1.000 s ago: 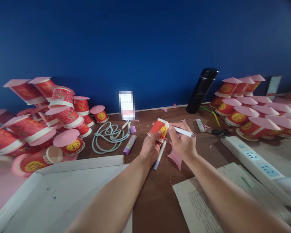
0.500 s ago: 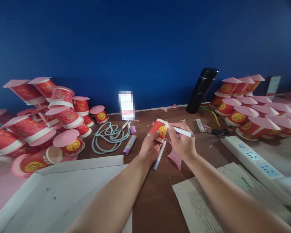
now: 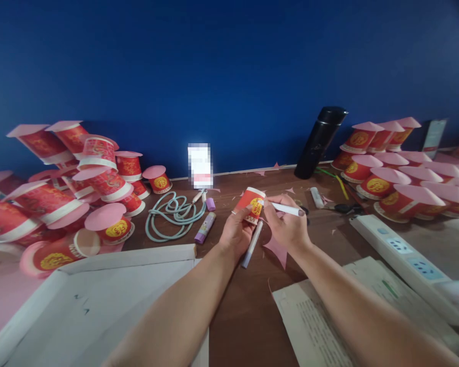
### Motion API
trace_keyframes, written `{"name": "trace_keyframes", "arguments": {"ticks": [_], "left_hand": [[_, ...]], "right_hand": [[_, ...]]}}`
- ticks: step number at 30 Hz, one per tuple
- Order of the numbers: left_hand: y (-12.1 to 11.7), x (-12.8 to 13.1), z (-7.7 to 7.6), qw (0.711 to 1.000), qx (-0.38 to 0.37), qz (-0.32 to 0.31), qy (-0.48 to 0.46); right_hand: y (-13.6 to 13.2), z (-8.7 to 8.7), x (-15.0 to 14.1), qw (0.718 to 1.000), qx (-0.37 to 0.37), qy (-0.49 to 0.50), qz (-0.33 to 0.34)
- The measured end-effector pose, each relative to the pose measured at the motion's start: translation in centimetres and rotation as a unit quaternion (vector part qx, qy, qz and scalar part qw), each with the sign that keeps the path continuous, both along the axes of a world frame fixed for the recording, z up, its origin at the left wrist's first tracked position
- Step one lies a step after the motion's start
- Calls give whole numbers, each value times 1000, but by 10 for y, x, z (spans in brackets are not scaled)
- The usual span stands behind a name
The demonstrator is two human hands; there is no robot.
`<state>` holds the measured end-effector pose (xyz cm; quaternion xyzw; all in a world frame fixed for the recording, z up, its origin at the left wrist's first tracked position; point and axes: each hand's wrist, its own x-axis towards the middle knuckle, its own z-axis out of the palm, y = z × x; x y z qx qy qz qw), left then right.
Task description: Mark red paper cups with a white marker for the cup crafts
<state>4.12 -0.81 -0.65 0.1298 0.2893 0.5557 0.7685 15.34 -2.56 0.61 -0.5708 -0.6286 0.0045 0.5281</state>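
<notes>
My left hand [image 3: 235,232] is closed round a small red paper cup [image 3: 250,204] with a yellow emblem, held tilted above the brown table [image 3: 248,306]. The same hand also clamps a white pen [image 3: 251,244] with a bluish end that points down toward me. My right hand [image 3: 286,224] pinches a white marker [image 3: 286,208] with its tip touching the cup's side. A pink paper scrap [image 3: 277,250] lies under the right hand.
Piles of red cups with pink paper tops lie at the left [image 3: 99,183] and right [image 3: 390,178]. A coiled pale cable [image 3: 172,214], purple glue stick [image 3: 204,228], black flask [image 3: 319,142], white power strip [image 3: 398,250], printed papers [image 3: 309,321] and a white board [image 3: 99,300] surround my arms.
Both hands and the cup stay nearly in place. The marker tip has shifted slightly left along the cup.
</notes>
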Motion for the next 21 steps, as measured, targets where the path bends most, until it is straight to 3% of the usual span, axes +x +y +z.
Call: {"name": "trace_keyframes", "arguments": {"ticks": [9,16,21], "left_hand": [[0,0,1,1000,4,9,-10],[-2,1,3,999,38,9,1],[-4,2,3,999,52,7,12]], "right_hand": [[-3,0,-1,1000,-28,3,6],[-6,1,-4,997,17,39,59],[-7,1,-5,998,17,17,54]]}}
